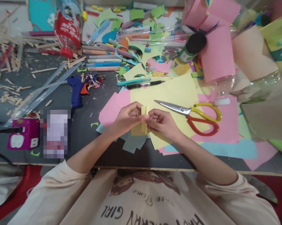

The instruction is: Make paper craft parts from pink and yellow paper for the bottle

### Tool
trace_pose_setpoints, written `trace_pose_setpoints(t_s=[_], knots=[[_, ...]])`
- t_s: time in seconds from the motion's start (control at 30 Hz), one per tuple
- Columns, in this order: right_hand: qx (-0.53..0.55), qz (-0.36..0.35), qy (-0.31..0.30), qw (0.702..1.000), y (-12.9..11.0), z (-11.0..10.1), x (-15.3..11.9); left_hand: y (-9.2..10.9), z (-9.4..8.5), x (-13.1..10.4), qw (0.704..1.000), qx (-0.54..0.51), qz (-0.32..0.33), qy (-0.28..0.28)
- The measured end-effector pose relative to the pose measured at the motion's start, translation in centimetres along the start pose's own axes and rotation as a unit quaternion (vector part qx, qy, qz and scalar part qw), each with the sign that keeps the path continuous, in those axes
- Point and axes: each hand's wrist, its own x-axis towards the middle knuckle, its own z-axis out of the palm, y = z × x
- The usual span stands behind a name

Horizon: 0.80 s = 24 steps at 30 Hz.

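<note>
Both hands' fingers (141, 118) (153, 124) pinch one yellow strip (144, 127) mid-length.

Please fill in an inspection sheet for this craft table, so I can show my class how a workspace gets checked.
Surface: dark tabletop, partly covered by coloured sheets.
Job's things: folded yellow strip, held up between the fingers; scissors lie to the right on paper.
Clutter: wooden sticks, markers, paper scraps and a blue glue gun.
Hands: left hand and right hand both pinch the strip.
Cables: black cable runs to a purple box.
Surroundings: red furniture beyond the near edge; other people, nothing seen.
</note>
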Motion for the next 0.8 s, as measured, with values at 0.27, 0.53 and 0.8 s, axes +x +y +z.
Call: trace_pose_setpoints(t_s=[0.27,0.53,0.8], knots=[[0.054,-0.014,0.023,0.998,-0.3,-1.2,0.3,3.2,-3.9,-0.6,0.947,0.212,0.144,0.192],[0.086,-0.034,0.115,0.989,-0.6,-1.9,0.9,5.7,-9.9,-2.1,0.702,0.562,-0.121,0.421],[0.098,-0.035,0.132,0.986,-0.8,-2.3,1.2,4.6,-10.5,-1.0,0.712,0.546,-0.194,0.397]])
